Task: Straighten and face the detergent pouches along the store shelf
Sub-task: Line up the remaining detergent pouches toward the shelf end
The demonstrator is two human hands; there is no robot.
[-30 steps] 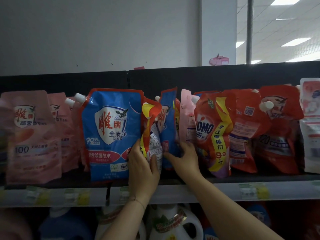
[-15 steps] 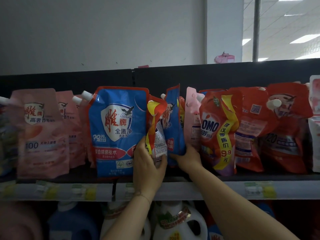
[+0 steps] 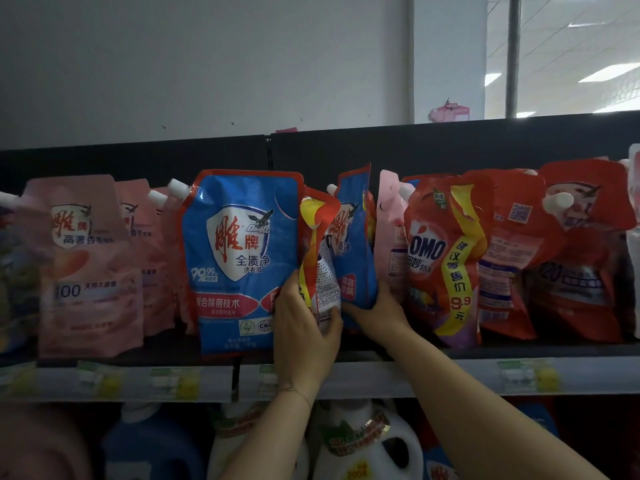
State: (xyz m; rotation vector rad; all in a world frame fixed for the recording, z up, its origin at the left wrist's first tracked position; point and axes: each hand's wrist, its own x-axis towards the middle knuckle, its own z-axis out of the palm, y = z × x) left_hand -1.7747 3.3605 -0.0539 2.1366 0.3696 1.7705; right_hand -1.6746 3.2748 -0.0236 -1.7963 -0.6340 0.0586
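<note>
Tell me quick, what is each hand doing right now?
Left hand: closed, gripping the red-and-yellow pouch.
Right hand: closed, holding the sideways blue pouch from below.

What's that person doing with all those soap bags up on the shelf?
A person is tidying detergent pouches on a store shelf. The left hand grips a red and yellow pouch turned sideways, and the right hand holds the bottom of an angled blue pouch beside it. The big blue pouch on the left already faces front; these two do not yet.
</note>
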